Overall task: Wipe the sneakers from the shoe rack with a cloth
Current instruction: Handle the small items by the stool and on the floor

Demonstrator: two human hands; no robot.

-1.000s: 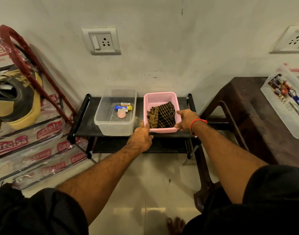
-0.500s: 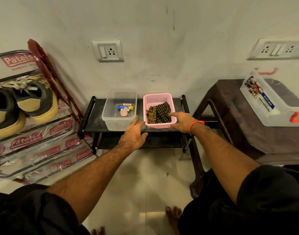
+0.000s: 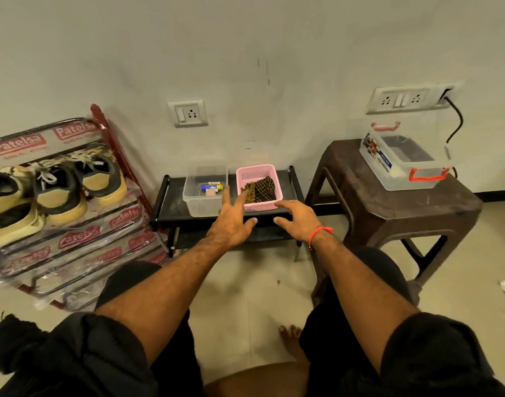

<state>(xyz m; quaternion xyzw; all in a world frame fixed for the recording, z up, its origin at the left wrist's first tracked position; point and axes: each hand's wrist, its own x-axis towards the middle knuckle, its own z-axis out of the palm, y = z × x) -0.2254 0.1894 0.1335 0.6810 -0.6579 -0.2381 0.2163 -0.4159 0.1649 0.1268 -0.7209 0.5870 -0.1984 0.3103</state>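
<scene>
Sneakers (image 3: 73,181) sit on the shoe rack (image 3: 73,245); the checked cloth (image 3: 261,190), soft, light and pinchable anywhere, lies in the pink basket (image 3: 258,207) while the left hand (image 3: 231,224) and right hand (image 3: 298,222) hover spread, holding nothing.

Both bare forearms reach forward and converge toward the middle of the view, knuckles up. The left hand (image 3: 231,224) is held with its fingers spread and nearly straight, thumb pointing out to the right, gripping nothing. The right hand (image 3: 298,220) sits just beside it, palm down, fingers loosely bent and thumb aimed left; it seems to hold nothing, though its fingertips are foreshortened. A red band circles the right wrist.
</scene>
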